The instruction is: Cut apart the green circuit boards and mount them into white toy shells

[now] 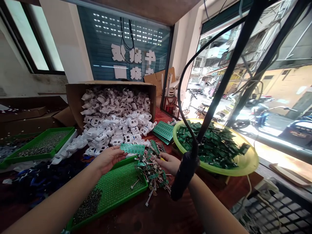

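My left hand (109, 160) pinches the left end of a green circuit board panel (133, 149), held above a green perforated tray (119, 182). In my right hand (171, 163) is a slim tool with a yellow handle (162, 158); its exact kind cannot be made out. The tool points left, towards the panel's right end. Beneath and between both hands lies a heap of small circuit boards with white-plugged wires (154, 177). Small dark metal parts (89, 204) fill the near-left end of the tray.
A tipped cardboard box (74, 104) spills white plastic housings (117, 120) behind the hands. To the right, a yellow basin (252, 159) holds many green boards. Stacked green panels (163, 131) lie beside it. A black upright with a thick grip (184, 175) stands before my right forearm.
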Demonstrator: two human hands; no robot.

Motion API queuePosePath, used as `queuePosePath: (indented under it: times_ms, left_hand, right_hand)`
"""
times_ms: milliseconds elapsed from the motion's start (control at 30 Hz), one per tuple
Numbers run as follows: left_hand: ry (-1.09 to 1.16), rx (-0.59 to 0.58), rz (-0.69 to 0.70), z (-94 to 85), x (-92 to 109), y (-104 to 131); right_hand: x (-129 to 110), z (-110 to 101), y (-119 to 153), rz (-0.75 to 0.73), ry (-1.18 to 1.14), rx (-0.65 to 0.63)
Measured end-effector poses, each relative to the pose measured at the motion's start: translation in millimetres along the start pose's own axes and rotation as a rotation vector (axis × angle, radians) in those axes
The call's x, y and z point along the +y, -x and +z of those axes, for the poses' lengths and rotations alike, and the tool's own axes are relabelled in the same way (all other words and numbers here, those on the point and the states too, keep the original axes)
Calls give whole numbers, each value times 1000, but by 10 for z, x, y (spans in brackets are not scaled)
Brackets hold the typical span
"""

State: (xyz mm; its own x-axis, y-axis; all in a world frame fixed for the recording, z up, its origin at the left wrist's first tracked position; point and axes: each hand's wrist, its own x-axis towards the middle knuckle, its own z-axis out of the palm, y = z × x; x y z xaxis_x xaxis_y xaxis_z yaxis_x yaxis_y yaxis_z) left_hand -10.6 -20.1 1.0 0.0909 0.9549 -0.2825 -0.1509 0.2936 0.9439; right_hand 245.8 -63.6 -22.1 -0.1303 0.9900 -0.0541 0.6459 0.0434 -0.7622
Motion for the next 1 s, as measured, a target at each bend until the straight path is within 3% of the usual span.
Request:
queuePosePath:
  times_ms: [167,400,500,733,900,1000]
  left_hand:
    - [-72,27,69,20,38,42]
    - [-197,-18,115,35,80,102]
    - [-237,-30,127,28,73,91]
    - [-376,29,221,103,27,181]
    - [-621,34,391,224,-70,283]
    - [-550,56,336,226,-34,201]
  right_hand:
    - [-44,11,-17,41,208,101]
    - [-120,9,21,-26,106,-78]
    - [-88,11,15,-55,82,-90]
    - [-117,53,12,-45,198,19]
    - [-182,69,4,4,297,87]
    - [-136,60,-23,-6,315,92]
